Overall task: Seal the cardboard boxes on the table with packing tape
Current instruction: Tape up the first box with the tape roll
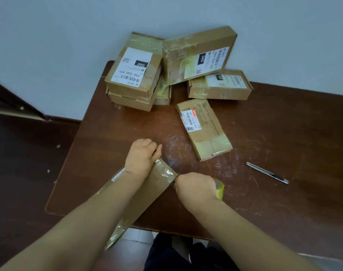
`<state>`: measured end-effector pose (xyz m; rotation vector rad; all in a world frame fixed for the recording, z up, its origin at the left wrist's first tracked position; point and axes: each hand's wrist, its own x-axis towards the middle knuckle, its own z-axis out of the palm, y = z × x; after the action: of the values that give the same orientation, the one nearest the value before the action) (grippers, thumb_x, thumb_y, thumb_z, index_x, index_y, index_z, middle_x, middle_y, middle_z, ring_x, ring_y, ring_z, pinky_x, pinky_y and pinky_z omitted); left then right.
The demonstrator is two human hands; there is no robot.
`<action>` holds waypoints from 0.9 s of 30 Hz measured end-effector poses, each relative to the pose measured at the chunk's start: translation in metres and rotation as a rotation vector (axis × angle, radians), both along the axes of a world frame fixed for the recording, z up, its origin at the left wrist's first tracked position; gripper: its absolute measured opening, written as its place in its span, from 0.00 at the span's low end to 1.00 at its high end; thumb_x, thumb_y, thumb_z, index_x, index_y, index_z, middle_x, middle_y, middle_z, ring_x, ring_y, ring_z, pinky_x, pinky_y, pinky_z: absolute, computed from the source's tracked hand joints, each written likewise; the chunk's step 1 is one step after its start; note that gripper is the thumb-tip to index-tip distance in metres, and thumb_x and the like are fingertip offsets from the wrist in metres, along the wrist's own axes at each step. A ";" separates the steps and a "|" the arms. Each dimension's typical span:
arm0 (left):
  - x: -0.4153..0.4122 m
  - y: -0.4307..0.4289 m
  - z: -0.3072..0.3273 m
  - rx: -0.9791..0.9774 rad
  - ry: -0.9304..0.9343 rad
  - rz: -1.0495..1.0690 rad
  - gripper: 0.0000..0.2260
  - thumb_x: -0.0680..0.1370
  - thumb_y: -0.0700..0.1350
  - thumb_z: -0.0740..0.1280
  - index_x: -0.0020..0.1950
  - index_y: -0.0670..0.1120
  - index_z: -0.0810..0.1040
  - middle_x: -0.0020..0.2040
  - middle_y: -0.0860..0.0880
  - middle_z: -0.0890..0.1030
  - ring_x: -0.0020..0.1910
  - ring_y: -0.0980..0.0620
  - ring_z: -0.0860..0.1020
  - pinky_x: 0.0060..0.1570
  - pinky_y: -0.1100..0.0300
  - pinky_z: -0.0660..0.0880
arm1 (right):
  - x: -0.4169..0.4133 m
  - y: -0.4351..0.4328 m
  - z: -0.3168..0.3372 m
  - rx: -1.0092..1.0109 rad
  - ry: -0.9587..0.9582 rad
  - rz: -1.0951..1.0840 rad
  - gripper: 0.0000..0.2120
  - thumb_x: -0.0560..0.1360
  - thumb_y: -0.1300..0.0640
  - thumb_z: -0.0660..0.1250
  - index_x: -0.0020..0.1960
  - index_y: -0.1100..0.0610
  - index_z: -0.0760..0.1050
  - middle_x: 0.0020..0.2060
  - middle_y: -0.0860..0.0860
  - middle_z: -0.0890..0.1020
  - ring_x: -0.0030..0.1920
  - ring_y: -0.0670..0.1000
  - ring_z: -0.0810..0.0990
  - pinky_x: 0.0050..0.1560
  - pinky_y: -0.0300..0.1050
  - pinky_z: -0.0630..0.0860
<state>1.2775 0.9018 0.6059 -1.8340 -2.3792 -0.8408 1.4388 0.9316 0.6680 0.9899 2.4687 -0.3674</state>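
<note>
A long flat cardboard box lies tilted across the table's near edge, with clear tape over its far end. My left hand grips that far end from above, fingers curled over it. My right hand holds a roll of yellowish packing tape right beside the box's taped corner. The fingers of both hands are mostly hidden. Another flat box with a barcode label lies in the middle of the table.
Several taped boxes are piled at the back of the brown table against the wall. A utility knife lies to the right of my hands. The table's left edge drops to a dark floor.
</note>
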 end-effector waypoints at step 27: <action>0.046 -0.005 0.034 -0.296 -0.745 -0.106 0.17 0.70 0.43 0.59 0.52 0.39 0.81 0.56 0.47 0.79 0.60 0.55 0.71 0.74 0.56 0.43 | -0.001 -0.004 -0.006 0.071 0.044 0.026 0.10 0.79 0.59 0.58 0.53 0.54 0.78 0.51 0.53 0.82 0.52 0.56 0.81 0.40 0.45 0.66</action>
<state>1.3236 0.8967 0.6400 -2.0205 -2.9797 -1.4680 1.4377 0.9275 0.6619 0.9863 2.5471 -0.2982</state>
